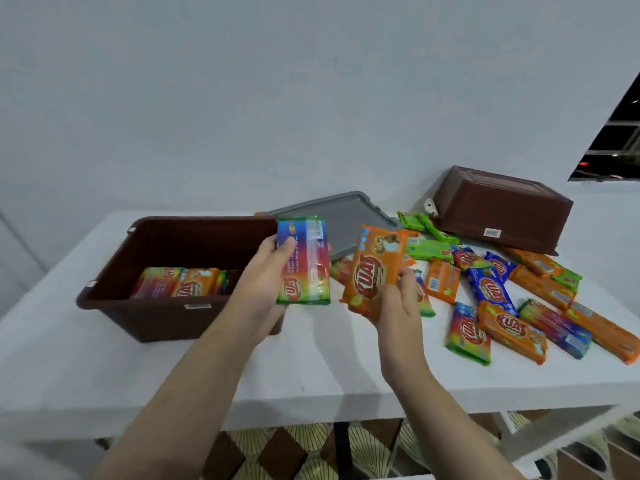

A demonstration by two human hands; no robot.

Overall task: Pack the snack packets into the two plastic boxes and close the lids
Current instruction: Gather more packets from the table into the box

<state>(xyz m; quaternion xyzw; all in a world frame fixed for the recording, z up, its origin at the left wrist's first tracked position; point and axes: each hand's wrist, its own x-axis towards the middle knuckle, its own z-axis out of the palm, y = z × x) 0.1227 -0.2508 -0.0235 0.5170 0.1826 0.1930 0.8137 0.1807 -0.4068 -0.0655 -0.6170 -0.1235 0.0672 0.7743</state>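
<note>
Above the white counter [194, 372], both hands are up and each has a packet. Left hand [266, 271] grips a rainbow-coloured snack packet [304, 261] upright, thumb across its face, fingers curled behind, right at the near right corner of the open brown box [152, 317]. Right hand [398, 306] holds an orange snack packet [375, 268] by its lower end, tilted a little, just beside the rainbow one but not touching it. Down inside the open box, a few packets [180, 282] already stand on edge along the near wall, rainbow and orange among them. Behind the hands lies a grey lid [349, 220] flat on the counter. Further right, near the wall, the second brown box [498, 209] sits upside down, bottom up, with green packets [426, 230] lying just by its left end. Across the right half of the counter a loose scatter of packets [512, 306] spreads out, orange, blue, green and rainbow, some overlapping, running towards the counter's right edge. Below the counter's front edge, patterned floor [298, 452] shows.
</note>
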